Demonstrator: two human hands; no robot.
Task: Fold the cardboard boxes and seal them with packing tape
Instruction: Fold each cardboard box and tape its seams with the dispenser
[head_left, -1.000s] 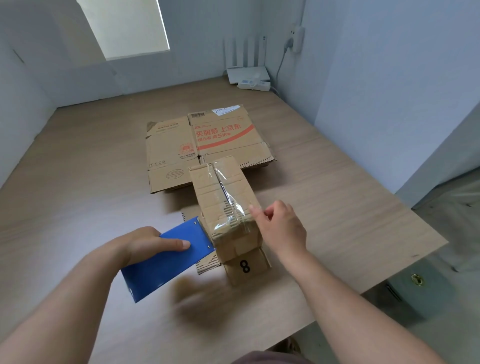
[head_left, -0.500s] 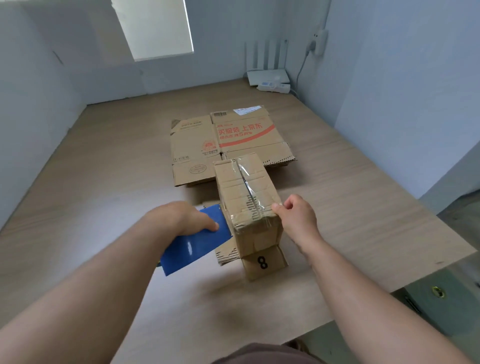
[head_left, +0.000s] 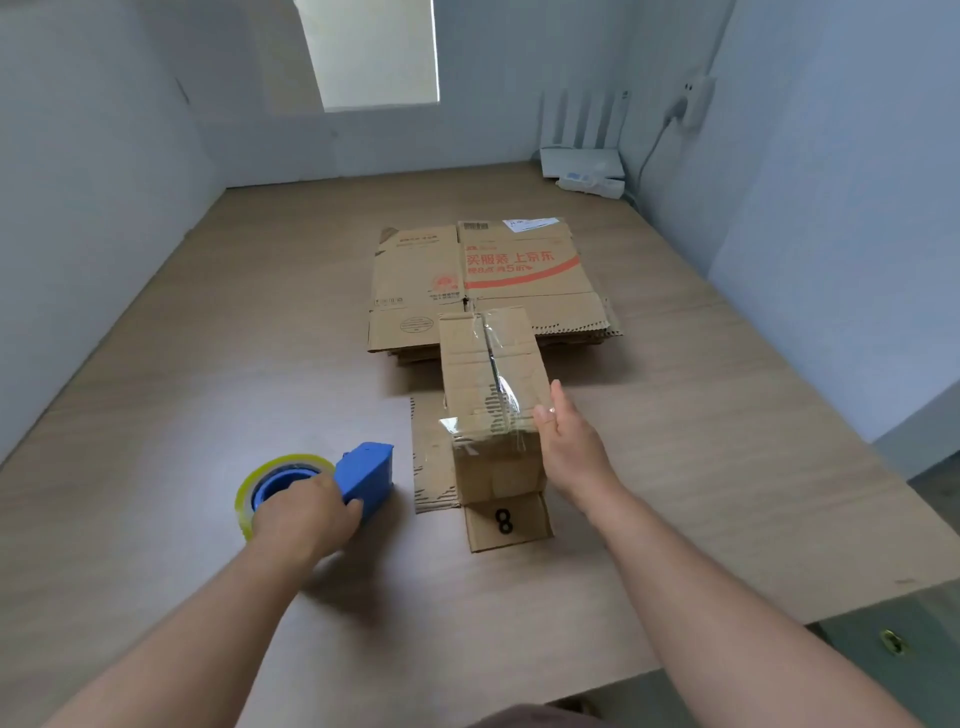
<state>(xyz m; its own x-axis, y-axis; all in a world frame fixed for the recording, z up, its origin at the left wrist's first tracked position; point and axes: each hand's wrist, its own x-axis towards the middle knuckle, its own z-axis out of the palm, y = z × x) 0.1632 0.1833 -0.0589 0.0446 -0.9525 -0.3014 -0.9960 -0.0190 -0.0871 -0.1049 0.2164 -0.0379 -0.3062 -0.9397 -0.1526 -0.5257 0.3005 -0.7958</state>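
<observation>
Right hand (head_left: 569, 447), fingers straight, touches the taped box (head_left: 493, 374) just left of it; left hand (head_left: 305, 515) grips the tape dispenser (head_left: 366, 475) beneath it. Box seems light, stiff yet crushable: best held by opposite side walls.

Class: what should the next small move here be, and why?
Probably the right hand should smooth the tape down over the near edge of the box: the strip looks wrinkled there, that hand is open beside it, and the left hand holds the dispenser on the table.
</observation>
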